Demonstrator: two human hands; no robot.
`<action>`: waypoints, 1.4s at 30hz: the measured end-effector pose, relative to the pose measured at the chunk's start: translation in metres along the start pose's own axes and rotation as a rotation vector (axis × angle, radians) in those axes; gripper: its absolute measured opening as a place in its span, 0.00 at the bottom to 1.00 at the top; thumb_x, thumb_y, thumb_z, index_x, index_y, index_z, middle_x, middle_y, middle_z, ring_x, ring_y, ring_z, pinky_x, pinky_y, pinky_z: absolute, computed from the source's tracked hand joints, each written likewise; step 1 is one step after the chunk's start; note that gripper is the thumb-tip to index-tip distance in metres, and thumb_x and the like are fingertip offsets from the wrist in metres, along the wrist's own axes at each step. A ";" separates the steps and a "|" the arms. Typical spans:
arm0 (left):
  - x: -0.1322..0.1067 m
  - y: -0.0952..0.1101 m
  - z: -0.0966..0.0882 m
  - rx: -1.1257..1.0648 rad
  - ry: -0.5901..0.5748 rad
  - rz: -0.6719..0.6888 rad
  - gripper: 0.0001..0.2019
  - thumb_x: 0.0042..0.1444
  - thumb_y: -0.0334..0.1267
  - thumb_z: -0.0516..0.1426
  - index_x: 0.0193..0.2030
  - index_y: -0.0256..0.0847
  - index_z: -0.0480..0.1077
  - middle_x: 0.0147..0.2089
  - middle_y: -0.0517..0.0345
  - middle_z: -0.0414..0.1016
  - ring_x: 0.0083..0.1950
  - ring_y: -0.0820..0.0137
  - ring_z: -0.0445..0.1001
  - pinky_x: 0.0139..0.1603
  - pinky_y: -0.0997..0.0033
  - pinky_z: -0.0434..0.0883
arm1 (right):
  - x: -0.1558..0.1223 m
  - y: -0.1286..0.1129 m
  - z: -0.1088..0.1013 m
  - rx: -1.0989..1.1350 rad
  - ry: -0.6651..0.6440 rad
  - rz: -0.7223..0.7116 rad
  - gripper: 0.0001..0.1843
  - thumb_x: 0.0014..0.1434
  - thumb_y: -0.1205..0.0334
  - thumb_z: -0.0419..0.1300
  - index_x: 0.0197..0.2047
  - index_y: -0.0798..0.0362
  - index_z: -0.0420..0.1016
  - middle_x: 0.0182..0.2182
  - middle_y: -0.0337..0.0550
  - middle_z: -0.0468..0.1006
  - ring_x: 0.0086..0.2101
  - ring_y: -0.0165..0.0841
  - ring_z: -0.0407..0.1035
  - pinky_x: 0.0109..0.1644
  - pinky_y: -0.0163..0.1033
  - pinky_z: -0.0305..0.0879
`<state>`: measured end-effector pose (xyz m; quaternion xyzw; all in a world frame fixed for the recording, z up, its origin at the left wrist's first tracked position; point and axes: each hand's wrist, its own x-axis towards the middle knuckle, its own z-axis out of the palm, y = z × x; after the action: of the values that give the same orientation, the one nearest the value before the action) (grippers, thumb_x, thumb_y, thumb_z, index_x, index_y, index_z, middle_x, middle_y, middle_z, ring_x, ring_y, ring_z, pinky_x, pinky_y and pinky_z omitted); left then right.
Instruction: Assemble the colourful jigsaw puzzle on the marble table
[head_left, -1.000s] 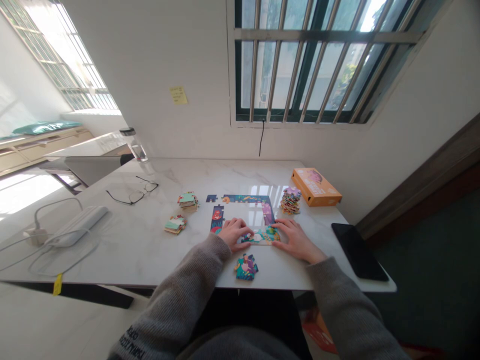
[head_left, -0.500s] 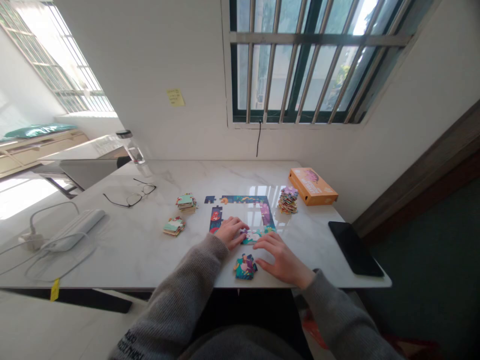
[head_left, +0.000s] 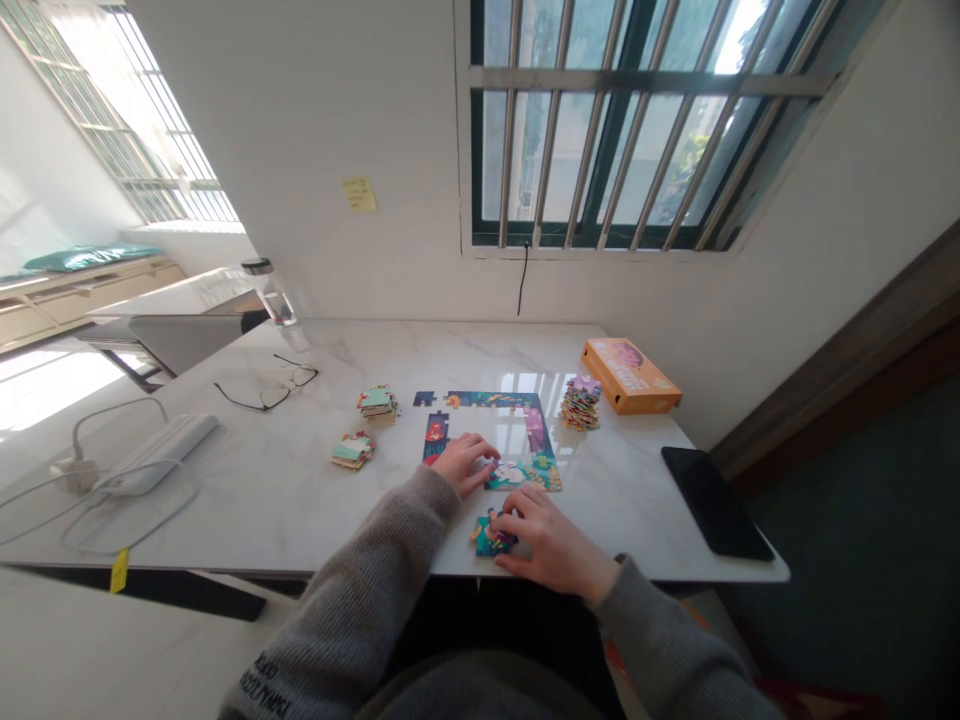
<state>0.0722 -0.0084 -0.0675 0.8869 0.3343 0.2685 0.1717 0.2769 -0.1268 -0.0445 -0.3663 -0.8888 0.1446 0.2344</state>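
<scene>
The right grip [head_left: 551, 545] curls over a small heap of teal and pink jigsaw pieces [head_left: 491, 535], its fingertips on them; whether it is clenched on a piece, I cannot tell. The heap sits just inside the front edge of the white marble bench [head_left: 247, 520]. The left grip [head_left: 466, 463], relaxed and holding nothing visible, rests on the near left part of a rectangular jigsaw border [head_left: 510, 400], beside its open middle. Beyond the border are a multicoloured stack of pieces [head_left: 581, 403] and an orange cardboard box [head_left: 630, 375]. Marble stretches from the right grip to a flat black tablet [head_left: 712, 515] near the bench's right edge. The lettering on the grey knit sleeve [head_left: 352, 590] is unreadable.
</scene>
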 end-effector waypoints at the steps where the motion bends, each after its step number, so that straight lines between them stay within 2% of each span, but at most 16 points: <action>1: 0.000 0.000 0.000 -0.009 0.003 0.002 0.08 0.62 0.38 0.55 0.45 0.43 0.74 0.43 0.53 0.73 0.47 0.64 0.70 0.53 0.60 0.68 | 0.000 0.001 0.001 -0.001 0.015 -0.006 0.16 0.54 0.59 0.70 0.45 0.48 0.74 0.42 0.44 0.71 0.45 0.41 0.64 0.55 0.50 0.62; 6: 0.001 0.006 -0.005 -0.100 0.047 0.004 0.09 0.64 0.40 0.54 0.43 0.41 0.74 0.41 0.53 0.74 0.46 0.64 0.72 0.53 0.59 0.68 | -0.001 0.008 -0.001 0.019 0.100 -0.006 0.20 0.55 0.58 0.70 0.49 0.50 0.71 0.44 0.46 0.73 0.47 0.42 0.66 0.55 0.50 0.65; 11: 0.000 0.016 -0.015 -0.231 0.065 0.010 0.10 0.63 0.43 0.57 0.44 0.41 0.73 0.43 0.53 0.73 0.48 0.64 0.72 0.54 0.60 0.69 | 0.005 0.025 -0.017 -0.019 0.170 0.002 0.22 0.57 0.59 0.69 0.53 0.50 0.69 0.45 0.47 0.74 0.48 0.43 0.68 0.53 0.50 0.67; 16: -0.002 0.017 -0.015 -0.288 0.024 0.079 0.24 0.51 0.47 0.67 0.52 0.42 0.71 0.49 0.51 0.71 0.52 0.61 0.71 0.58 0.57 0.69 | 0.018 0.048 -0.033 -0.091 0.228 -0.004 0.24 0.56 0.59 0.70 0.53 0.50 0.68 0.44 0.48 0.75 0.46 0.44 0.70 0.50 0.51 0.70; 20: -0.002 0.011 -0.009 -0.263 0.035 0.108 0.30 0.47 0.45 0.69 0.56 0.43 0.70 0.51 0.50 0.68 0.54 0.59 0.69 0.60 0.54 0.68 | 0.028 0.057 -0.038 -0.107 0.249 -0.005 0.26 0.55 0.57 0.71 0.53 0.50 0.67 0.45 0.49 0.75 0.46 0.45 0.70 0.49 0.50 0.71; 29: -0.001 0.004 -0.002 -0.217 0.062 0.111 0.25 0.49 0.41 0.66 0.55 0.43 0.71 0.47 0.52 0.66 0.50 0.62 0.68 0.55 0.58 0.71 | 0.038 0.057 -0.033 -0.064 0.225 -0.023 0.24 0.55 0.55 0.71 0.51 0.51 0.69 0.42 0.47 0.76 0.45 0.42 0.71 0.49 0.47 0.71; 34: -0.001 -0.001 -0.011 -0.074 0.077 0.075 0.23 0.46 0.38 0.64 0.52 0.42 0.73 0.45 0.52 0.68 0.47 0.61 0.68 0.53 0.57 0.70 | 0.046 0.057 -0.043 -0.014 0.183 -0.019 0.15 0.61 0.59 0.64 0.51 0.51 0.71 0.43 0.47 0.76 0.46 0.40 0.70 0.51 0.46 0.69; 38: -0.005 -0.007 -0.023 0.021 0.099 -0.022 0.22 0.45 0.37 0.63 0.50 0.42 0.73 0.45 0.52 0.69 0.48 0.59 0.68 0.55 0.54 0.66 | 0.053 0.064 -0.049 -0.003 0.225 0.000 0.09 0.64 0.63 0.59 0.48 0.51 0.74 0.42 0.47 0.77 0.46 0.39 0.70 0.53 0.48 0.67; 42: -0.013 -0.011 -0.034 0.122 0.015 -0.098 0.22 0.46 0.40 0.62 0.51 0.44 0.73 0.46 0.53 0.70 0.50 0.57 0.67 0.56 0.52 0.62 | 0.057 0.075 -0.038 0.022 0.235 0.065 0.07 0.64 0.65 0.57 0.44 0.53 0.75 0.35 0.44 0.77 0.37 0.35 0.71 0.47 0.44 0.68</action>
<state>0.0386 -0.0049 -0.0509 0.8763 0.3943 0.2455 0.1281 0.3048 -0.0308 -0.0267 -0.4068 -0.8411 0.1181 0.3364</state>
